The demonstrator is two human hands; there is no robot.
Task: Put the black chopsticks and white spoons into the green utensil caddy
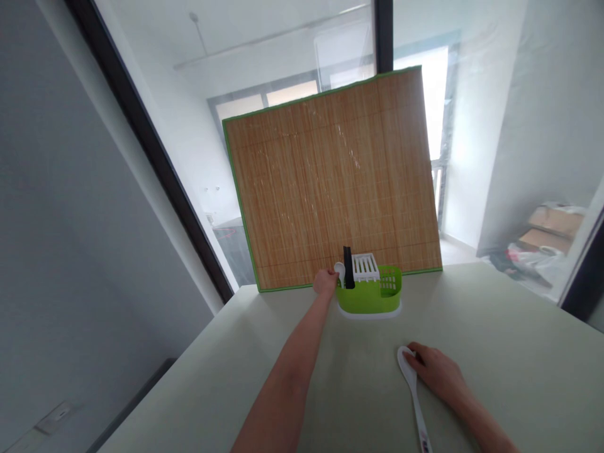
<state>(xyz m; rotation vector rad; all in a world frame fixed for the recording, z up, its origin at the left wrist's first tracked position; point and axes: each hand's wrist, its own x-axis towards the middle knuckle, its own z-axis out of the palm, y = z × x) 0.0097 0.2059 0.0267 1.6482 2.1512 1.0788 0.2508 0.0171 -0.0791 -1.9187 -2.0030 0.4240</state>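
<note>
My left hand point(324, 281) reaches out to the left end of a green utensil holder point(363, 299) with a white base. Its fingers are closed at a small white spoon point(340, 269) standing at that end. Beside the spoon rises a black upright piece point(348, 267), its kind unclear, and then a white slotted rack point(365, 267). Nearer to me, my right hand point(436, 371) grips the bowl end of a long white spoon point(409, 371), thumb on the bowl. The long spoon's handle points back towards me along the tabletop.
The holder stands on a pale table point(358, 377) near its far edge. Behind it a bamboo mat point(330, 182) with green edging leans upright against a glass panel point(283, 50). Beyond the glass at right lie cardboard boxes point(557, 220) and plastic bags point(531, 261).
</note>
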